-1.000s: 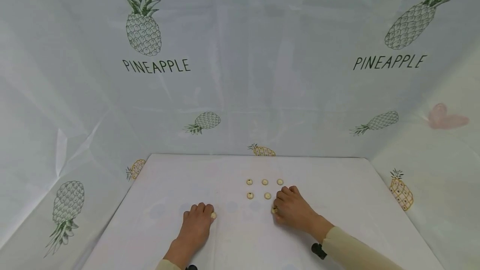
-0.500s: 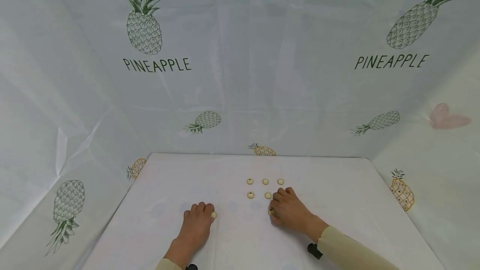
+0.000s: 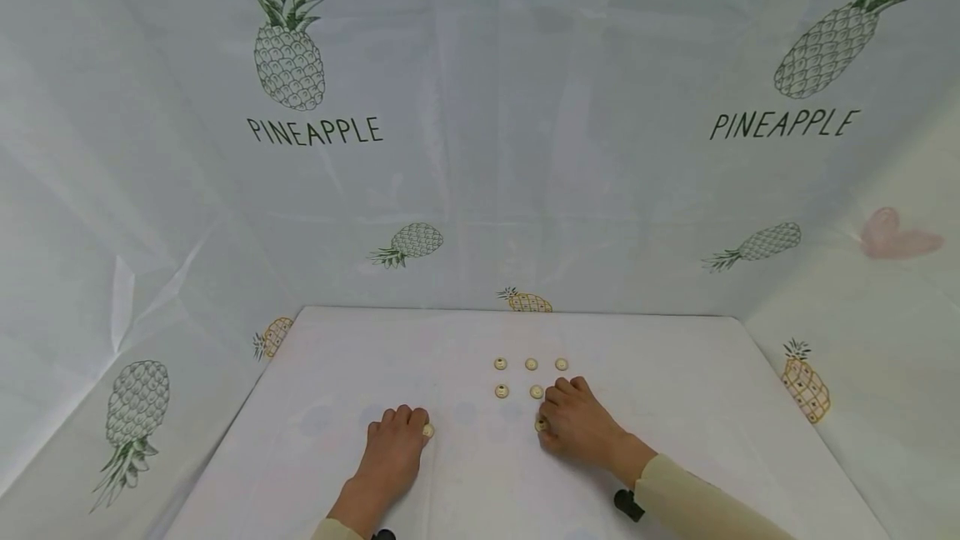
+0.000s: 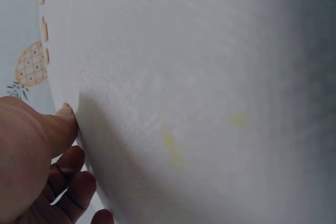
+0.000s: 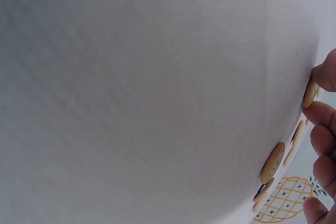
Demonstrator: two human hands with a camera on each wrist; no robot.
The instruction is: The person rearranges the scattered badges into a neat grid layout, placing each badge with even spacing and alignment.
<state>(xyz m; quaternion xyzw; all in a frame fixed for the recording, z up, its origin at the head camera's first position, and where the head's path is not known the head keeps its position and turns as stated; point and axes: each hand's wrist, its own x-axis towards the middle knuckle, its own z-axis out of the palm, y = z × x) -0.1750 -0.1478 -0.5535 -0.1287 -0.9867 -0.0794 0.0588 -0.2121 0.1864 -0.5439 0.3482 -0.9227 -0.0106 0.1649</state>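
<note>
My left hand (image 3: 392, 448) rests low on the white table and holds a small round wooden button (image 3: 428, 430) at its thumb and forefinger. In the left wrist view only a sliver of that button shows past the thumb (image 4: 64, 124). To the right, my right hand (image 3: 581, 423) pinches another wooden button (image 5: 311, 93) between thumb and forefinger, down at the cloth. Beyond it lie a back row of 3 buttons (image 3: 531, 364) and a nearer pair, one of them a button (image 3: 502, 391) on the left. The right wrist view also shows a four-holed button (image 5: 273, 163) lying flat near the hand.
A white cloth covers the table (image 3: 360, 357). Pale curtains printed with pineapples (image 3: 288, 65) hang behind it and at both sides. A black wrist camera (image 3: 628, 504) sits under the right wrist.
My right hand has slid slightly left with its button, mostly in the first half second. The left hand and the buttons lying in rows have stayed put.
</note>
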